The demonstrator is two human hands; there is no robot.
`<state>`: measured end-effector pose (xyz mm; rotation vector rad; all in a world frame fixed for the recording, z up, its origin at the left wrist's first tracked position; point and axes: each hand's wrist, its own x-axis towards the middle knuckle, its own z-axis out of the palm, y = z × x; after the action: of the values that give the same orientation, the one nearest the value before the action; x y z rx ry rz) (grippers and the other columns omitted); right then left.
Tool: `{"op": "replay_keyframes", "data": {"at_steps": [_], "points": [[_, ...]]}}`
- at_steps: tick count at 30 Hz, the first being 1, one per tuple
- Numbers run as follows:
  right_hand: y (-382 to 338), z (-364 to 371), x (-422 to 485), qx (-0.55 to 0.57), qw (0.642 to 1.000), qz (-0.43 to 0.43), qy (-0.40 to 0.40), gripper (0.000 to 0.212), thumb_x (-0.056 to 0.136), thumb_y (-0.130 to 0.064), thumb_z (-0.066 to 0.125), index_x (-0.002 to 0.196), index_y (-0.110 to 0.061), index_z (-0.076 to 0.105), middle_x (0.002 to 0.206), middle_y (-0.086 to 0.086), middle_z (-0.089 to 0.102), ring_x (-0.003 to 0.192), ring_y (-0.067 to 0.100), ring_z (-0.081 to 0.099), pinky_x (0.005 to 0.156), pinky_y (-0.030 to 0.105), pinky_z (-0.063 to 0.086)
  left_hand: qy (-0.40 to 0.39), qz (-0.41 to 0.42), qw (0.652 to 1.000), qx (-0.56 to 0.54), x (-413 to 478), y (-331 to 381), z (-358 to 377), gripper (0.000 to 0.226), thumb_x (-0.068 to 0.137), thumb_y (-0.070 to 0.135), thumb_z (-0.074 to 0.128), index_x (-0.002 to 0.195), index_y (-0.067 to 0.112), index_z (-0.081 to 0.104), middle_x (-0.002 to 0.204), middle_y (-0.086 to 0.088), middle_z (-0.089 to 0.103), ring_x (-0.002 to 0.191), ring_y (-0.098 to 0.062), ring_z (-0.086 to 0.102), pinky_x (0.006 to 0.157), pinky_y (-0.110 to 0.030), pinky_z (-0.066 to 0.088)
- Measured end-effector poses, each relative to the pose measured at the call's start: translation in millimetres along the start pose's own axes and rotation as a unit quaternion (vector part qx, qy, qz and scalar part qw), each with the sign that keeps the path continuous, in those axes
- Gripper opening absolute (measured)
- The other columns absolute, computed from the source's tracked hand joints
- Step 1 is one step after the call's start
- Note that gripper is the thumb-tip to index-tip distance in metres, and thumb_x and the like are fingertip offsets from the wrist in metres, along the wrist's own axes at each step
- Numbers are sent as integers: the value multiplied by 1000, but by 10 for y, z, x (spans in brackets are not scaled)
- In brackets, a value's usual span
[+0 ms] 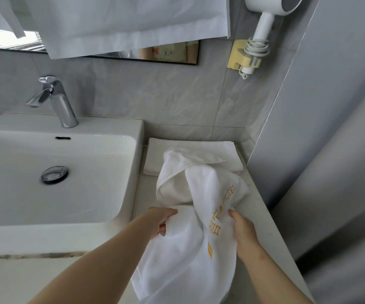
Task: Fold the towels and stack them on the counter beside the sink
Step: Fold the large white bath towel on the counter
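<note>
Head view: a soft white terry towel (188,249), stitched with gold lettering, is gripped at mid-length by both hands, one bunched edge pinched by the left hand (161,220), the other clutched by the right hand (242,229). Its long axis is run from the near counter edge toward the wall, the crumpled far end laid on a flat, rectangular folded towel (190,148) on the pale counter (262,216) beside the glossy white sink (56,194).

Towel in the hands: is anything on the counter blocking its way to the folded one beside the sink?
Nothing visible. The left hand and right hand grip the loose towel, whose far end already lies over the folded towel on the counter.
</note>
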<state>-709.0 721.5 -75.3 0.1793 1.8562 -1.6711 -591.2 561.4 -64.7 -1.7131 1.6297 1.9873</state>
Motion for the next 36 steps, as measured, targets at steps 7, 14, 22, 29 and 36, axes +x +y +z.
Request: {"op": "replay_keyframes", "data": {"at_steps": [7,14,22,29,36], "points": [[-139,-38,-8,21,999,-48,5,17,92,-15,54,100,-6,66,93,13,68,85,30,64,63,31,50,16,88,995,-47,55,239,49,34,96,20,54,120,-4,54,96,-10,58,92,-24,53,81,-31,41],[-267,94,-86,38,991,-121,-34,13,92,-13,55,96,-15,67,101,10,69,95,28,65,82,39,53,67,147,983,-89,94,338,17,31,98,19,48,122,0,55,105,-12,55,94,-26,49,79,-30,37],[-342,127,-128,41,985,-169,-11,15,92,-8,55,89,-16,67,93,5,69,85,20,65,76,34,54,108,210,966,-102,10,396,-97,29,96,18,44,68,14,41,69,0,40,62,-14,35,56,-25,29],[-591,132,-118,150,971,-181,-42,15,97,-18,49,95,-24,63,101,3,68,89,19,65,78,34,52,105,268,945,-155,-136,556,-169,21,97,23,45,78,14,50,77,-1,49,68,-15,43,60,-26,36],[-552,182,-166,55,972,-187,-134,33,91,-4,54,119,-22,60,106,3,70,97,23,66,69,33,52,48,188,959,-206,-194,773,-244,17,90,23,49,90,9,58,93,-12,60,85,-27,57,78,-33,46]]}}
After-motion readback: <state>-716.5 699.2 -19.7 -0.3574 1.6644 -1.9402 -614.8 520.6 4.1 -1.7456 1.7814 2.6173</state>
